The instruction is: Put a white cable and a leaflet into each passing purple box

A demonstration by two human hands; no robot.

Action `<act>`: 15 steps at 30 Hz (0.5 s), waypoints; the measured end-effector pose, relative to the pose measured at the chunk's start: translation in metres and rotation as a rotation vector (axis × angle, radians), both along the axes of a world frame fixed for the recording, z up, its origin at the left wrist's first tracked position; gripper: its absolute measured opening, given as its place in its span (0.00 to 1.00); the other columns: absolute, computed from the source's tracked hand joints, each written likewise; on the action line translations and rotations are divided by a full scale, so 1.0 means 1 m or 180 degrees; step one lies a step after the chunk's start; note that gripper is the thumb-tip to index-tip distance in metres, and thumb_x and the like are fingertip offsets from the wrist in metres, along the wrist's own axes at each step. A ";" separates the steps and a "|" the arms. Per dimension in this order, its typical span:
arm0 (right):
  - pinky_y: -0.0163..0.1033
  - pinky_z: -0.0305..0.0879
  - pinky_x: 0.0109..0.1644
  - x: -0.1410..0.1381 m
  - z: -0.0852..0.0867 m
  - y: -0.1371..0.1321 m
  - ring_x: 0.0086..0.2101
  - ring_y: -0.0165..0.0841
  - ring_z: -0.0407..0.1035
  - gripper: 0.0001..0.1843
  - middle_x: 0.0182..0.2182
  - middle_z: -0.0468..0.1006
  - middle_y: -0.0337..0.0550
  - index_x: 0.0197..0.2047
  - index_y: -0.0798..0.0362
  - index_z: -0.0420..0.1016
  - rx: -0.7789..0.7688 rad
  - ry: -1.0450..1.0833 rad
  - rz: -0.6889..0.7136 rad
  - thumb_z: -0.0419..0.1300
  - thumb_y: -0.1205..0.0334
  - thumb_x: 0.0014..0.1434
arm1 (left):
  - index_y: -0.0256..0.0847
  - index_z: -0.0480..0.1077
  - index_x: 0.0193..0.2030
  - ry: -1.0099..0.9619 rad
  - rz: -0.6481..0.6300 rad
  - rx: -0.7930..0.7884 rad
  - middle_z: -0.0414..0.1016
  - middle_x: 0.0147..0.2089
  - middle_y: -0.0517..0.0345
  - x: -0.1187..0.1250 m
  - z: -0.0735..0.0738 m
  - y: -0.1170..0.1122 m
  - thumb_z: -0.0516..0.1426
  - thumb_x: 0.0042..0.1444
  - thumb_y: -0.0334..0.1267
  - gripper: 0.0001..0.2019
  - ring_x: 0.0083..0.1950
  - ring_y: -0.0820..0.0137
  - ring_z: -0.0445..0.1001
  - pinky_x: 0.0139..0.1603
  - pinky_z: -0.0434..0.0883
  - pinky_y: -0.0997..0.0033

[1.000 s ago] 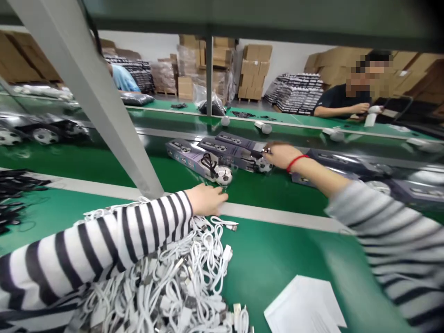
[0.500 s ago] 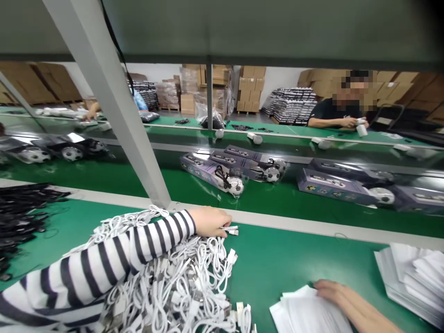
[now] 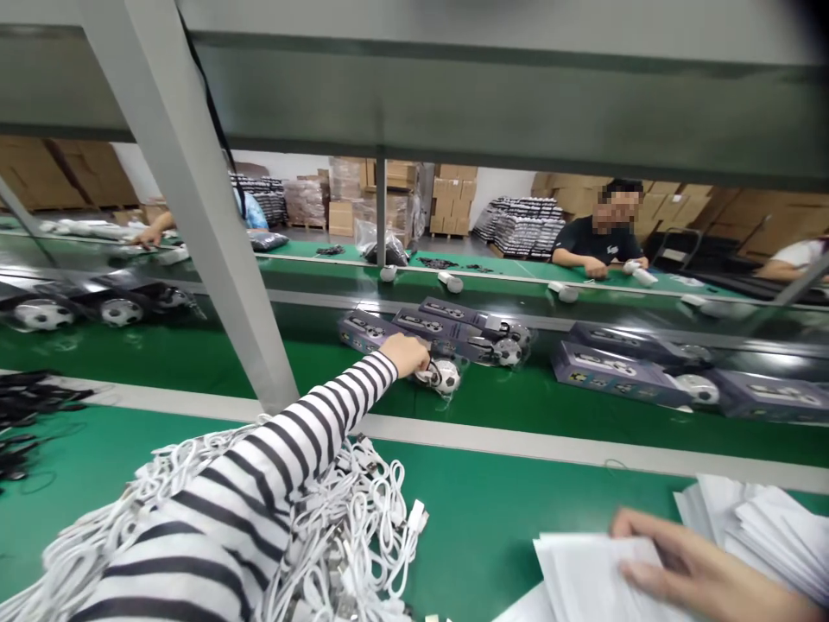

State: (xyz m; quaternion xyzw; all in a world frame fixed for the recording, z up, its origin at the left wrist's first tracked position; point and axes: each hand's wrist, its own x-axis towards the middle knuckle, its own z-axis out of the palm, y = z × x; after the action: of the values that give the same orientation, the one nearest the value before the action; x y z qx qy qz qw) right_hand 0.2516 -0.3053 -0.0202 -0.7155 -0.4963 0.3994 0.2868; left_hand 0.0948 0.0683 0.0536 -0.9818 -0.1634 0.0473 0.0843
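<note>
**A:** Where does the left hand (image 3: 405, 354) sit?

**B:** Out over the glossy green belt (image 3: 518, 389), curled at a small black-and-white football (image 3: 446, 377) that lies against a purple-grey printed box (image 3: 369, 333). Its grip looks partly closed, but this view cannot show whether it holds the ball or the thin black cord (image 3: 422, 373) beside it.

**A:** And the right hand (image 3: 686, 561)?

**B:** Open, its fingers (image 3: 648, 566) spread on loose white sheets (image 3: 576, 561) at the near right of the green table (image 3: 518, 518), with nothing held that shows.

**A:** What could go wrong?

**B:** The ball is round and smooth, so a light knock could roll it along the slick belt, away from the box. The sheets are thin and slippery, and a hurried drag could fan them out of place. The striped sleeve (image 3: 259, 484) also lies across the tangled white cables (image 3: 369, 527), whose loops and plugs could snag the fabric.

**A:** And the box?

**B:** Glossy card, overlapping its neighbours, so one nudge could shift the row.
</note>
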 end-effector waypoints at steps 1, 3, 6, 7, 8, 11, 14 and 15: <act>0.34 0.65 0.35 0.009 0.012 0.011 0.31 0.34 0.67 0.18 0.29 0.71 0.39 0.34 0.48 0.71 0.0089 -0.0056 -0.0080 0.56 0.42 0.54 | 0.44 0.75 0.32 0.0174 0.0064 -0.0066 0.76 0.38 0.53 0.002 0.000 -0.002 0.54 0.53 0.32 0.07 0.41 0.64 0.72 0.39 0.62 0.68; 0.33 0.64 0.33 0.035 0.032 0.041 0.31 0.33 0.67 0.18 0.29 0.72 0.39 0.33 0.50 0.70 0.0416 -0.0151 -0.0239 0.57 0.43 0.54 | 0.43 0.74 0.35 0.0361 0.0125 -0.0011 0.76 0.38 0.52 0.004 0.000 -0.008 0.53 0.55 0.32 0.09 0.40 0.64 0.73 0.39 0.63 0.67; 0.33 0.60 0.29 0.084 0.048 0.099 0.26 0.31 0.64 0.20 0.24 0.70 0.38 0.30 0.53 0.68 0.0922 -0.0590 -0.0628 0.59 0.43 0.52 | 0.38 0.72 0.40 0.0011 0.0040 0.0285 0.75 0.40 0.48 0.002 0.000 -0.019 0.49 0.57 0.32 0.10 0.42 0.62 0.73 0.41 0.64 0.65; 0.33 0.59 0.27 0.101 0.050 0.120 0.24 0.30 0.63 0.20 0.22 0.69 0.38 0.30 0.54 0.68 0.0984 -0.0814 -0.0840 0.58 0.43 0.52 | 0.37 0.71 0.41 -0.0229 -0.0070 0.0350 0.74 0.41 0.47 0.001 -0.001 -0.023 0.48 0.58 0.33 0.11 0.43 0.62 0.72 0.42 0.64 0.64; 0.33 0.59 0.26 0.116 0.050 0.141 0.23 0.30 0.63 0.19 0.22 0.69 0.38 0.31 0.54 0.69 0.0992 -0.1082 -0.1031 0.57 0.45 0.53 | 0.37 0.70 0.42 -0.0474 -0.0211 0.0362 0.74 0.43 0.48 0.000 -0.002 -0.028 0.47 0.60 0.34 0.12 0.44 0.62 0.72 0.43 0.64 0.63; 0.34 0.61 0.28 0.147 0.049 0.198 0.26 0.32 0.66 0.19 0.25 0.73 0.43 0.41 0.58 0.70 0.0835 -0.2055 -0.1434 0.51 0.50 0.60 | 0.41 0.68 0.45 -0.0999 -0.0413 0.0053 0.72 0.44 0.52 -0.003 -0.007 -0.044 0.44 0.62 0.40 0.13 0.43 0.65 0.71 0.42 0.65 0.66; 0.36 0.63 0.34 0.154 0.046 0.236 0.33 0.37 0.70 0.20 0.35 0.76 0.50 0.50 0.57 0.66 0.0676 -0.2577 -0.1530 0.44 0.54 0.64 | 0.42 0.67 0.45 -0.1019 -0.0307 -0.0308 0.73 0.43 0.55 -0.003 -0.012 -0.056 0.44 0.62 0.42 0.14 0.39 0.67 0.72 0.38 0.66 0.68; 0.37 0.63 0.36 0.153 0.044 0.244 0.35 0.39 0.70 0.20 0.37 0.76 0.51 0.52 0.56 0.65 0.0616 -0.2663 -0.1492 0.43 0.54 0.65 | 0.42 0.67 0.44 -0.0978 -0.0323 -0.0318 0.73 0.43 0.55 -0.003 -0.014 -0.058 0.45 0.62 0.42 0.13 0.39 0.67 0.72 0.38 0.66 0.68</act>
State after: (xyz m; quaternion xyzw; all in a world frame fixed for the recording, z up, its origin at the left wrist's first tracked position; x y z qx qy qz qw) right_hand 0.4042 -0.0611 0.0240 -0.8772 -0.4294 -0.0456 0.2101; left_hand 0.0915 0.0107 0.0392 -0.9874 -0.1220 -0.0996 0.0118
